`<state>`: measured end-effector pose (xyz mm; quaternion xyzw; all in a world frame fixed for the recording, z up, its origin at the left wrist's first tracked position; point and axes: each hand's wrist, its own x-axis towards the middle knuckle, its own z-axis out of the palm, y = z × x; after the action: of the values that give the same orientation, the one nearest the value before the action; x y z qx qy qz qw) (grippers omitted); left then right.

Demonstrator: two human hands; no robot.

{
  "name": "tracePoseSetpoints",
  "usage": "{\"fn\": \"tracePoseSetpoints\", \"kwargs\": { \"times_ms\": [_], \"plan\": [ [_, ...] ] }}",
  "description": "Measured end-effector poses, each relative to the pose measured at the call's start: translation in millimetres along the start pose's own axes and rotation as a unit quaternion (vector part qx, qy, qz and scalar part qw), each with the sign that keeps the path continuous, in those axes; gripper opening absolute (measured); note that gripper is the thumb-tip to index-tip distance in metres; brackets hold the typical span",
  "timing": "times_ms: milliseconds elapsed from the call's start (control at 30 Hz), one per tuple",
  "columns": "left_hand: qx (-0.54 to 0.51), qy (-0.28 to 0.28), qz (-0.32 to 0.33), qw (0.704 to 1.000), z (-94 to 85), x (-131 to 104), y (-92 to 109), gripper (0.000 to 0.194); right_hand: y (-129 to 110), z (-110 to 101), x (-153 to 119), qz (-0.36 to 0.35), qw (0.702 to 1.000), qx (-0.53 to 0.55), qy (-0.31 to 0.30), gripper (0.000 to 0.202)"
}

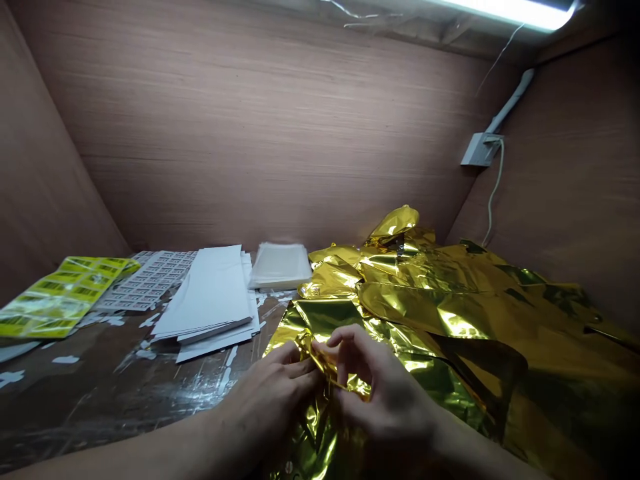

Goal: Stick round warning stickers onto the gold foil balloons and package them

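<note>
Centrally, at the lower middle of the frame: left hand (pixel 283 387), fingers closed on a bunched edge of gold foil (pixel 316 427). Right hand (pixel 383 387), same foil, thumb and forefinger curled with a gap between them, other fingers bent; whether they grip it, cannot tell. The foil, shiny and creased, runs down between the hands to the bottom edge.

Next outward, right half of the frame: one heap of flat gold foil pieces (pixel 450 287), overlapping, reaching the right edge.

Middle, behind the hands: one stack of clear plastic sleeves (pixel 281 265). Left of it: one stack of white sheets (pixel 210 293), fanned unevenly. Farther left: printed label sheets (pixel 150 280), then yellow label sheets (pixel 63 293) at the left edge.

Beneath: one dark table (pixel 165 393), scuffed, with white paper scraps.

Upper right: one white socket box (pixel 481 149) with cable (pixel 496 193); above, one lit tube lamp (pixel 520 10).
</note>
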<state>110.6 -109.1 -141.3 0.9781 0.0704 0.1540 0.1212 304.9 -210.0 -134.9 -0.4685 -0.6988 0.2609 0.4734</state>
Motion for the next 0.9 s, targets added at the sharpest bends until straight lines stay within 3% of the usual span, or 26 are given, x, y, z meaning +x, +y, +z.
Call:
{"fn": "tracePoseSetpoints", "kwargs": {
  "times_ms": [100, 200, 333, 433, 533, 633, 767, 900],
  "plan": [
    [-0.034, 0.020, 0.009, 0.999, -3.7, -4.8, 0.4, 0.012, 0.6, 4.1, -5.2, -0.035, 0.996, -0.070, -0.042, 0.047],
    [-0.041, 0.048, 0.016, 0.998, -7.3, -18.7, -3.2, 0.009, 3.6, 6.6, -8.7, -0.059, 0.993, -0.074, -0.063, 0.041],
    [-0.002, 0.090, -0.048, 0.995, -8.2, -34.9, -13.9, 0.017, 6.7, 11.1, -8.0, -0.064, 0.990, -0.092, -0.087, 0.041],
    [0.044, 0.132, -0.030, 0.990, -11.6, -31.9, -22.1, 0.030, 9.3, 16.0, -5.6, -0.095, 0.987, -0.107, -0.077, 0.034],
    [0.038, 0.115, 0.002, 0.993, -17.3, -21.5, -27.2, 0.027, 12.9, 21.0, -4.2, -0.147, 0.981, -0.109, -0.060, 0.024],
    [0.027, 0.085, -0.047, 0.995, -18.1, -15.5, -29.8, 0.027, 15.6, 23.9, -4.8, -0.180, 0.976, -0.105, -0.068, 0.017],
    [0.038, 0.114, -0.079, 0.990, -12.7, -16.5, -31.4, 0.029, 13.1, 22.7, -6.5, -0.187, 0.971, -0.134, -0.070, 0.020],
    [-0.033, 0.108, -0.128, 0.985, -16.4, -11.1, -34.0, 0.025, 5.7, 18.1, -4.6, -0.168, 0.970, -0.134, -0.113, 0.022]
  ]
}}
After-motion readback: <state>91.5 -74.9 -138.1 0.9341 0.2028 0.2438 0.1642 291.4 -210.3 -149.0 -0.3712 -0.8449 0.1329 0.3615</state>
